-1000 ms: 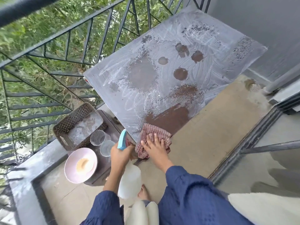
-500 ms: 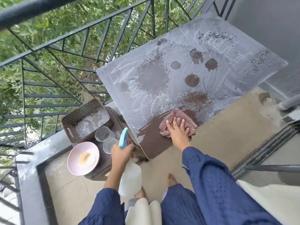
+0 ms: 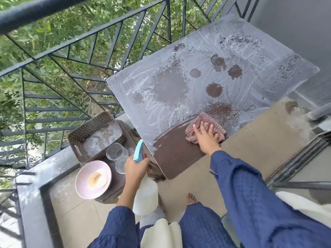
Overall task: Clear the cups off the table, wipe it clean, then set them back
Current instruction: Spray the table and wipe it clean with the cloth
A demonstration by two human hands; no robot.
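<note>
The cups (image 3: 114, 151), two clear glass ones, stand well off the counter (image 3: 250, 56) on a low dark stand (image 3: 128, 136) to the left. They sit just beside a perforated brown basket (image 3: 96, 133) and near a pink plate (image 3: 93, 179). Parked there they stay out of the wet but within easy reach for putting back. The counter is filmed with whitish soapy smears and a few dark round patches. Only its near corner shows plain dark brown, which reads as the part already wiped. The right hand (image 3: 206, 138) lies flat on a pinkish checked cloth (image 3: 213, 122) at the near edge, where the wiped brown meets the film. Its fingers are straight and spread rather than gripping, which suits pushing the cloth with even pressure over a broad patch. The left hand (image 3: 136, 167) is curled round the neck of a white spray bottle (image 3: 145, 194) with a blue nozzle. It holds the bottle low beside the counter's corner, off the surface so it does not block the wiping, yet ready if more spray is wanted. By my judgement the clearing is done and the wiping is in its early part, since most of the surface carries film. Setting the cups back waits on that. The cloth sits close to the edge, so a hard stroke outward could carry it over onto the floor.
</note>
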